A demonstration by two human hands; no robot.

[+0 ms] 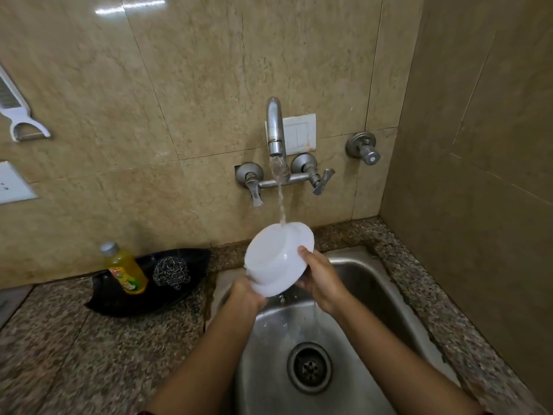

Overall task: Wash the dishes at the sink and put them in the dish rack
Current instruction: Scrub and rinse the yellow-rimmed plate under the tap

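Observation:
A white bowl [276,257] is held tilted, its outside turned toward me, over the steel sink [368,298]. Water runs from the wall tap [275,130] and strikes the bowl's upper rim, then drips into the basin. My left hand [245,296] grips the bowl's lower edge from below. My right hand [321,278] holds its right side, with the thumb lying on the bowl's outside. No dish rack is in view.
On the granite counter left of the sink lies a black tray [119,298] with a yellow dish-soap bottle [125,269] and a steel scrubber [171,271]. A peeler [18,112] hangs on the tiled wall. The sink drain [309,367] is open. A side wall [478,175] stands close on the right.

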